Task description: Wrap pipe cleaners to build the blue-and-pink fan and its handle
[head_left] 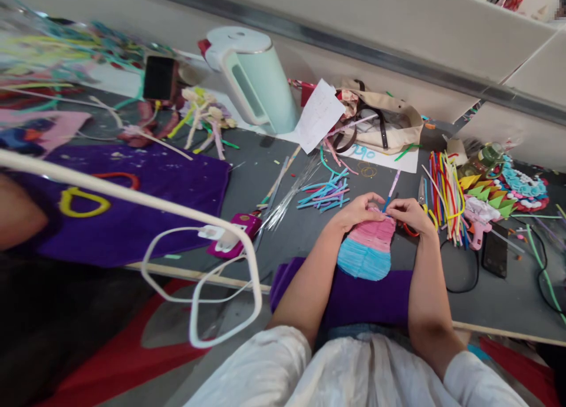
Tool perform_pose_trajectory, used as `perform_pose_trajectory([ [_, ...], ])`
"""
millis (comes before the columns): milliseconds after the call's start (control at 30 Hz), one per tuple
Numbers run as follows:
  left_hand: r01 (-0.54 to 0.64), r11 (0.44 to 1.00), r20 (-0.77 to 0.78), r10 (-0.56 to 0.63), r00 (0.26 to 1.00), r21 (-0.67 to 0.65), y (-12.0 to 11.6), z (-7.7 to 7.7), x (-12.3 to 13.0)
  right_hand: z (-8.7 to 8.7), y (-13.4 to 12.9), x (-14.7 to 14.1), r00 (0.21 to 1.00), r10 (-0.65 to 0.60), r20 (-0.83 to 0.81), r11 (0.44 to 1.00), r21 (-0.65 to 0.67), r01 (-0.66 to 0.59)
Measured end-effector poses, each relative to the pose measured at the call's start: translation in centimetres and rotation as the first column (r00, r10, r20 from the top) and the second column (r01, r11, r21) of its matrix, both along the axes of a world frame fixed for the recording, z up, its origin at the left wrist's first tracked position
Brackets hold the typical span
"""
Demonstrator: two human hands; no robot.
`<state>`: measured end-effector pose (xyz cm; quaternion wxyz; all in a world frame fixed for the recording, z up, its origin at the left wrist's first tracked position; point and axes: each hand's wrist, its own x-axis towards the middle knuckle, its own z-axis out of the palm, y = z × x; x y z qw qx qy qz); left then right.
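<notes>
A flat, rounded piece [366,255], pink at the top and light blue below, lies over purple cloth [369,295] in front of me. It looks built from rows of pipe cleaners. My left hand [357,212] is closed on its upper left edge. A blue pipe cleaner [390,196] with a lilac end stands up from the top edge between my hands. My right hand [412,216] pinches it near its lower end, beside the pink part. The fingertips partly hide where it meets the piece. Scissors [428,209] with orange and yellow handles lie by my right hand.
Beyond my hands are cut pipe cleaners [325,191], thin wires [292,194] and a beige bag [402,127]. A mint kettle [260,76] stands behind. Rightward lie a pipe-cleaner bundle [446,197], pink glue gun [478,227] and phone [494,253]. A white frame [255,265] crosses the left foreground; another person's arm [20,215] is beyond.
</notes>
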<state>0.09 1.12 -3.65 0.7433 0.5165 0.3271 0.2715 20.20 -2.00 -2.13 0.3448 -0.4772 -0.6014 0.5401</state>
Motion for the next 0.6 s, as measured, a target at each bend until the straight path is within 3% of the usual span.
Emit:
perform_pose_trajectory([
  [133,0.042,0.998,0.041,-0.04,0.998,-0.048,0.3,0.0,-0.1,-0.2,-0.3,0.9,1.0,0.002,-0.019,0.996,-0.085,-0.004],
  [367,-0.248,0.961,0.088,0.259,0.962,-0.126,1.1,-0.3,-0.1,-0.8,0.1,0.6,0.982,-0.061,-0.18,0.993,-0.106,0.042],
  [600,-0.276,0.955,0.082,0.285,0.955,-0.104,0.9,-0.4,0.1,-0.5,0.3,-0.4,0.971,-0.141,-0.195,0.989,-0.063,0.131],
])
